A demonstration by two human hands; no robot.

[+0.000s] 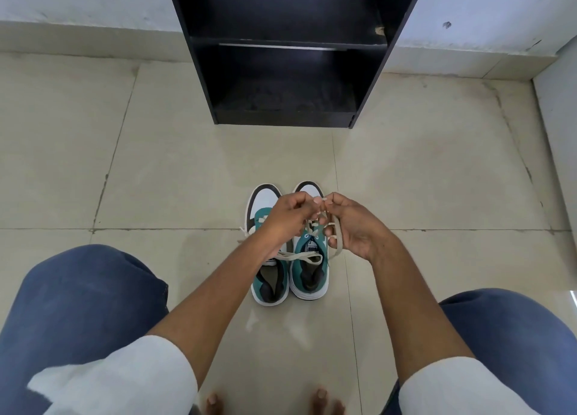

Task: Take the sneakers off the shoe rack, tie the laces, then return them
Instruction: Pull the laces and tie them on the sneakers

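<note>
Two teal, white and black sneakers stand side by side on the tiled floor, toes pointing away from me: the left sneaker (pixel 268 277) and the right sneaker (pixel 309 274). Above the right sneaker, my left hand (pixel 285 219) and my right hand (pixel 356 227) pinch its cream laces (pixel 312 227), fingertips almost touching. One lace strand loops around my right fingers and another trails across the shoe's opening. The left sneaker's laces lie loose to its left side. The black shoe rack (pixel 287 71) stands ahead against the wall, and both visible shelves hold nothing.
I am crouched with my knees in blue trousers at the left (pixel 84 305) and right (pixel 512 336); my bare toes show at the bottom edge. A white wall with a skirting runs behind the rack. A pale ledge (pixel 559 102) rises at the right.
</note>
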